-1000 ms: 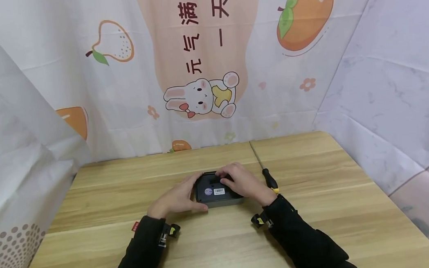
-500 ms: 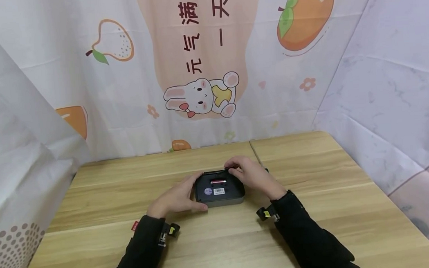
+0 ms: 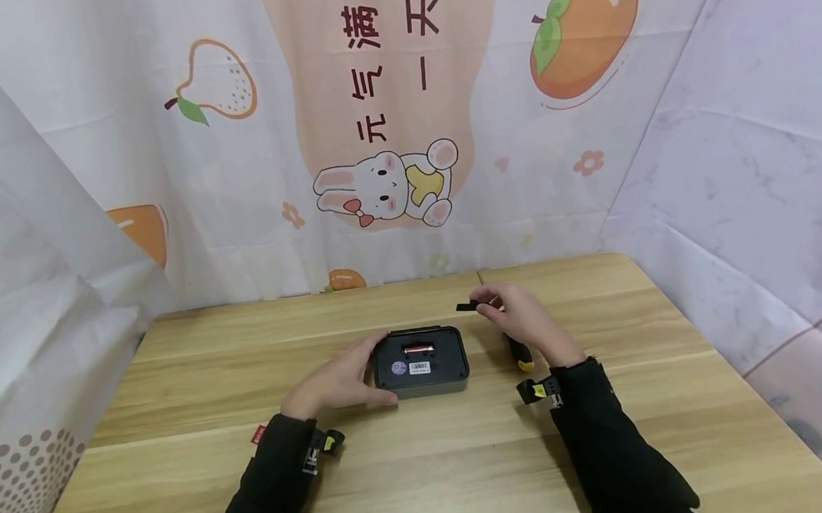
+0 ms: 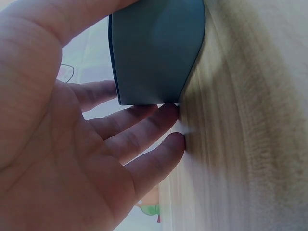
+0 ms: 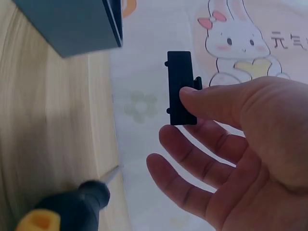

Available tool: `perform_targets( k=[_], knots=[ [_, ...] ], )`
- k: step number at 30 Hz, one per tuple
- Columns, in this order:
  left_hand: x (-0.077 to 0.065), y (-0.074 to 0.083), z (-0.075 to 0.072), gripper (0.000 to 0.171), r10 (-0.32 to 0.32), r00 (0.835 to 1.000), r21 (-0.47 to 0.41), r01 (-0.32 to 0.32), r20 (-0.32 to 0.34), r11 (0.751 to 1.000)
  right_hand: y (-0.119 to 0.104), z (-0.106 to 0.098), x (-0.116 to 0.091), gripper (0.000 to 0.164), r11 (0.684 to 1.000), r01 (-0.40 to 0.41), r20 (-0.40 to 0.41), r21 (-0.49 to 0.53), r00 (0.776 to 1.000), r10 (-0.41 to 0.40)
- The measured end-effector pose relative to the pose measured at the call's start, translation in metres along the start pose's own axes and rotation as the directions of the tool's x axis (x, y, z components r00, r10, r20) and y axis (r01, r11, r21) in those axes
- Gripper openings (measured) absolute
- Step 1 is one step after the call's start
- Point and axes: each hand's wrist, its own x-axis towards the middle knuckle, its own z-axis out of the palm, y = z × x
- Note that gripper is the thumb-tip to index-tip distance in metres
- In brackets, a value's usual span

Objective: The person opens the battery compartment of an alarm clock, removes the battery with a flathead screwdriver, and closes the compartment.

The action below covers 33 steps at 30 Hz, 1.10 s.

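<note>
Left hand [image 3: 341, 378]: I am gripping the left end of the grey-black, rounded plastic box [image 3: 443, 364] on the wood-grain table [image 3: 423, 460].
Battery [image 3: 418, 349]: red-silver cylinder, lying exposed in the box.
Right hand [image 3: 522, 314]: I am pinching a thin black plastic cover [image 5: 179, 72] beyond the box.

1. A wood-grain tabletop [image 3: 424, 467] runs back to a pale printed curtain [image 3: 398, 108].
2. Right of centre on it, I see a screwdriver [image 3: 520, 352] with a dark handle, yellow at the end.
3. A white rabbit [image 3: 384, 186] is printed sideways on the curtain, beneath dark red characters [image 3: 367, 83].
4. A big orange fruit [image 3: 591, 30] is printed up to its right.
</note>
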Motion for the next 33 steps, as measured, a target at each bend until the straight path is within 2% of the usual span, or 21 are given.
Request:
perform_targets(
  k=[12, 20, 25, 33],
  knots=[
    [0.0, -0.001, 0.001, 0.113, 0.01, 1.0, 0.01, -0.01, 0.002, 1.0, 0.023, -0.015, -0.01, 0.03, 0.993, -0.118, 0.016, 0.014, 0.993, 0.117],
    [0.0, -0.002, 0.001, 0.113, 0.015, 1.0, -0.014, -0.015, 0.002, 1.0, 0.05, -0.029, -0.017, 0.027, 0.982, -0.187, -0.004, -0.03, 0.982, 0.187],
    [0.0, -0.003, 0.002, 0.113, 0.014, 1.0, -0.004, -0.014, 0.002, 1.0, 0.061, -0.03, -0.017, 0.025, 0.979, -0.201, 0.016, -0.037, 0.979, 0.202],
    [0.002, -0.001, 0.0, 0.113, 0.009, 1.0, 0.0, -0.009, -0.002, 1.0, 0.066, -0.031, -0.018, 0.027, 0.953, -0.295, 0.065, -0.066, 0.952, 0.299]
  ],
)
